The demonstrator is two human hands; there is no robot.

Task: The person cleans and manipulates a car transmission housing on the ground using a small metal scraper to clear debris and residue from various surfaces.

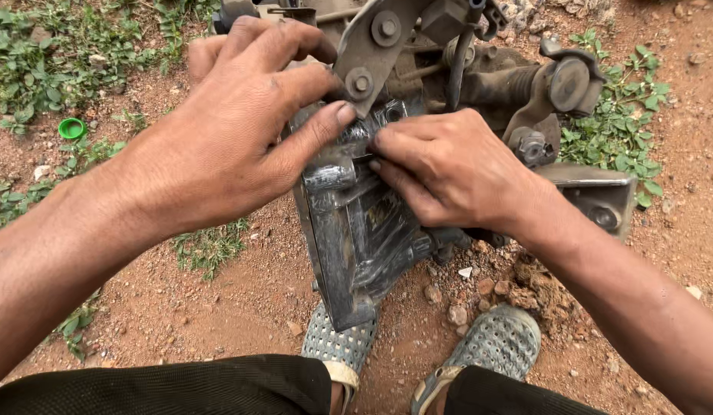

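Two bare hands work on a greasy, dark grey cast-metal engine housing [356,230] standing upright on gritty red soil [218,300]. The left hand [233,131] curls over its top edge, thumb pressed to the ribbed face. The right hand [448,169] pinches a small, indistinct part against that face. Grey perforated rubber sandals [498,338] sit just below. A green plastic cap [72,127] lies among weeds.

Red dirt ground [218,307] with weeds [33,69], green cap [72,127], stones [479,288].
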